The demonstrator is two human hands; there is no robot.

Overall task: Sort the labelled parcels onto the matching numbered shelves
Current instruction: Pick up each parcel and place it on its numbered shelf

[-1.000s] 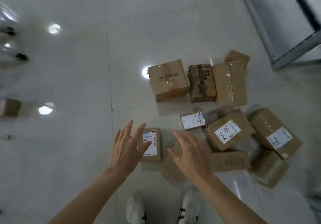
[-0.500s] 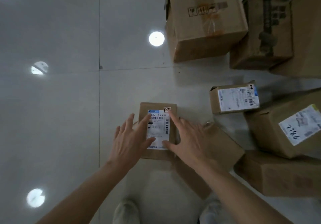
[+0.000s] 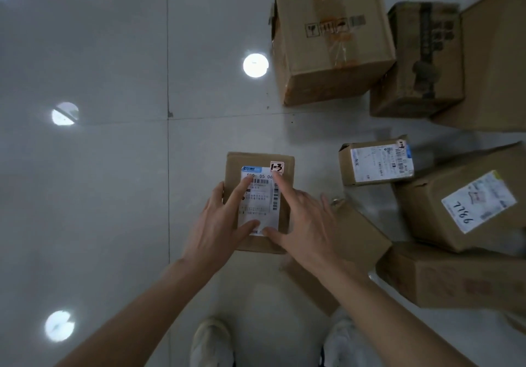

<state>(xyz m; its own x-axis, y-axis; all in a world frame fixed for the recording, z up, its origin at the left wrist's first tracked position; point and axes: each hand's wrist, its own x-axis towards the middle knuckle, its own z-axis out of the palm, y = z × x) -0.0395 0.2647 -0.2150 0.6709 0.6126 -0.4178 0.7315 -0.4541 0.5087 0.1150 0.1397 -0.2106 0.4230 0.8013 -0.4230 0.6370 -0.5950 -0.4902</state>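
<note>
The left hand (image 3: 219, 224) and right hand (image 3: 304, 221) are lying with spread fingers on a small flat cardboard parcel (image 3: 286, 196) that is resting on the tiled floor (image 3: 113, 196) just ahead of the person's shoes (image 3: 212, 344). Its long axis is running straight away from the person, and it is showing a white shipping label (image 3: 260, 196) and a "1-3" tag (image 3: 276, 167) at its far right corner. Further parcels are lying to the right and beyond, one marked "7786" (image 3: 478, 201).

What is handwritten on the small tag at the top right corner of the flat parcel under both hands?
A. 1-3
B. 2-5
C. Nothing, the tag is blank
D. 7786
A: the tag on the flat parcel reads 1-3 in black marker, while the left hand and right hand lie on its shipping label.
</note>
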